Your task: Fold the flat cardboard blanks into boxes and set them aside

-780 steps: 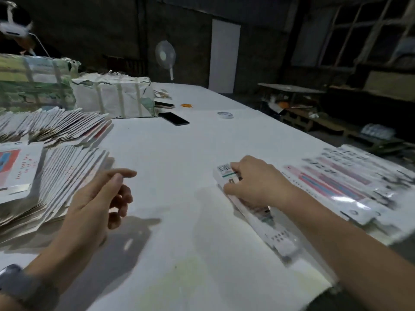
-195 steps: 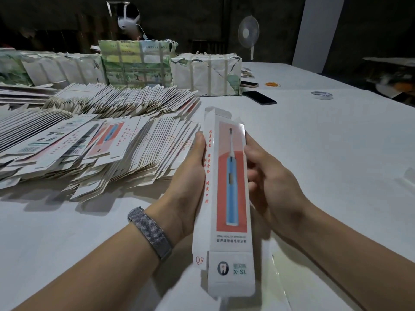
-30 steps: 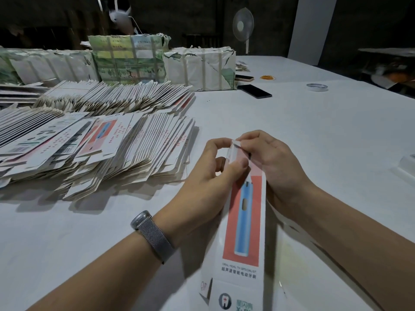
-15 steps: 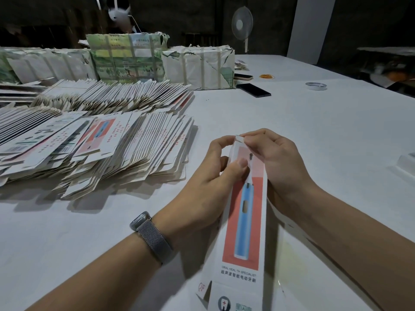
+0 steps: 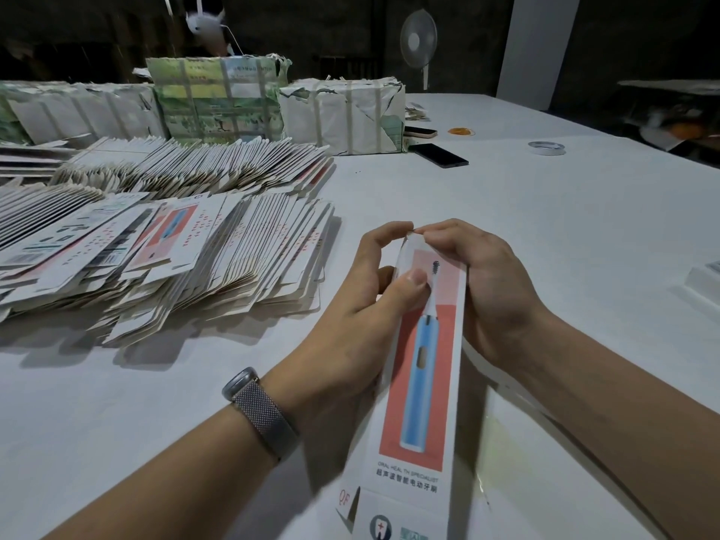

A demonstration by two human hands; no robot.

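Box: I see one long, narrow toothbrush box held between both hands above the white table. Its printed red face with the blue toothbrush points up at me, its far end sits at the fingertips and its near end runs down past the bottom edge of the view.
Left hand: my view has the left hand on the box's left side, fingers curled round the far end. The thumb presses down on the top face beside the brush-head print, and the forefinger arches over to the far tip.
Right hand: the right hand is against the box's right edge, fingers curled, with the fingertips pinching the small flap at the far tip. The two forefingers nearly meet there.
Near end: the flaps at the bottom of the box stand open, a side tab marked QF sticking out to the left.
Blanks: fanned stacks of flat blanks lie on the table to the left of the hands, apart from them.
Behind: strapped paper bundles line the far side, with a dark phone and a tape roll further right.
Wrist: a mesh-band watch sits on the left wrist.
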